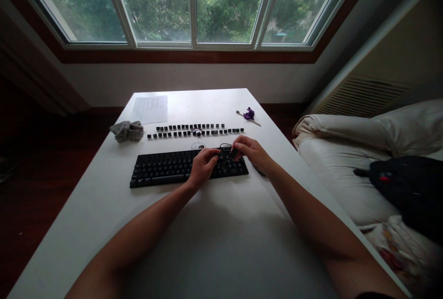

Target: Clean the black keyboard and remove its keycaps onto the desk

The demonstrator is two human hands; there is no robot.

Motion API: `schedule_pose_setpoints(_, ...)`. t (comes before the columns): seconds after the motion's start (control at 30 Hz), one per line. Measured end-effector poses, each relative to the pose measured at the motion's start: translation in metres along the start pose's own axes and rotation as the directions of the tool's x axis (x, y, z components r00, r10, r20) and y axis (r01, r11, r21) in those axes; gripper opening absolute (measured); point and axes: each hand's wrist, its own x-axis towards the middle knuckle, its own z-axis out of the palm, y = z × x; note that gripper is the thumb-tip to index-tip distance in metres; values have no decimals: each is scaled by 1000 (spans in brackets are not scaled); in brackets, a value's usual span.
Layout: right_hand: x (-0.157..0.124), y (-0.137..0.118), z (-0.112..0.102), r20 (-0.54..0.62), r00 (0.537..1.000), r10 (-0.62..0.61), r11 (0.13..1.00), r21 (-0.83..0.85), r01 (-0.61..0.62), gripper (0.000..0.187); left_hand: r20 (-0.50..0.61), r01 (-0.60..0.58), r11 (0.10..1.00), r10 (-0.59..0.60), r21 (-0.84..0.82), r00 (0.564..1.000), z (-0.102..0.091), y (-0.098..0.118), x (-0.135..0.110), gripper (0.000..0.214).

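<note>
A black keyboard (162, 168) lies across the white table in front of me. My left hand (203, 166) is over its right half, thumb and fingers drawn together in a pinch; whatever is between them is too small to make out. My right hand (252, 152) is above the number pad end, its fingers closed on a small black piece (234, 153) that looks like a keycap. Behind the keyboard, loose black keycaps (188, 133) stand in two long rows. A clear round object (198, 146) sits at the keyboard's back edge, partly behind my left hand.
A crumpled grey cloth (127, 131) lies at the table's left edge, near a sheet of paper (149, 109). At the back right are a purple cloth (248, 114) and a thin brush-like stick (255, 122). A sofa (332, 170) with a dark bag (408, 188) stands to the right.
</note>
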Motion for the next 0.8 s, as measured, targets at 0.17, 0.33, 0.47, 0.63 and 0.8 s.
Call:
schedule_pose_setpoints(0.17, -1, 4, 2, 31, 999, -21, 998, -62, 22, 21, -45, 19, 1000, -18, 11, 999, 2, -7, 1, 19)
schedule_pose_setpoints(0.33, 2, 20, 9, 55, 995, -84, 903, -417, 99, 22, -44, 85, 990, -91, -112, 995, 5, -14, -1, 25)
schedule_pose_setpoints(0.47, 5, 31, 14, 57, 996, -63, 819, -567, 85, 21, -18, 99, 988, -102, -122, 995, 6, -13, -2, 27)
schedule_pose_setpoints(0.63, 5, 35, 17, 31, 998, -49, 816, -575, 58, 24, -8, 98, 987, -100, -130, 995, 5, -8, -3, 28)
schedule_pose_setpoints(0.8, 6, 35, 15, -7, 999, -36, 814, -580, 25, 22, 9, 80, 986, -79, -147, 997, 7, -6, -5, 30)
